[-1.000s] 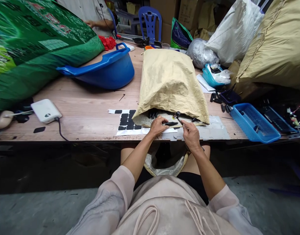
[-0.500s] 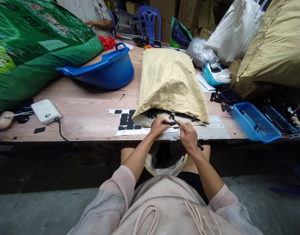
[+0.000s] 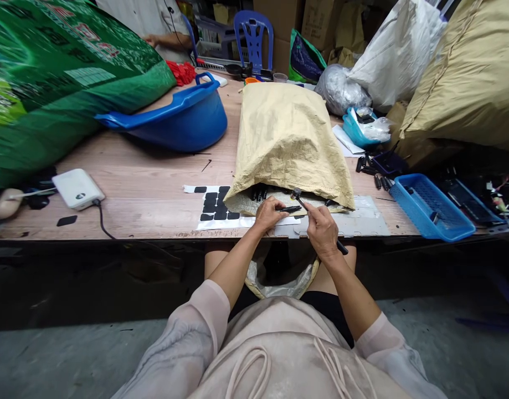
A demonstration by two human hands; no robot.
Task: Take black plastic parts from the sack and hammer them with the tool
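My right hand (image 3: pixel 323 231) is closed around a small hammer (image 3: pixel 296 194); its metal head points up and away from me, and the black handle end sticks out below my wrist. My left hand (image 3: pixel 269 214) pinches a slim black piece (image 3: pixel 291 209) at the table's front edge, just left of the hammer head. Both hands are in front of the mouth of a tan woven sack (image 3: pixel 293 127) lying on the table. Several dark slender pieces (image 3: pixel 260 192) show inside the opening. Beside my left hand lies a sheet of black stickers (image 3: pixel 216 203).
A blue basin (image 3: pixel 175 119) and a big green bag (image 3: pixel 71 83) are at the left, with a white charger-like box (image 3: pixel 78 189) nearer. To the right sits a blue basket (image 3: pixel 432 208). An open sack (image 3: pixel 287 288) hangs between my knees. Another person's arm (image 3: pixel 165 41) shows behind.
The hammer head has lifted slightly away from the black piece and shifted a little right, along with my right hand. My left hand stays in place.
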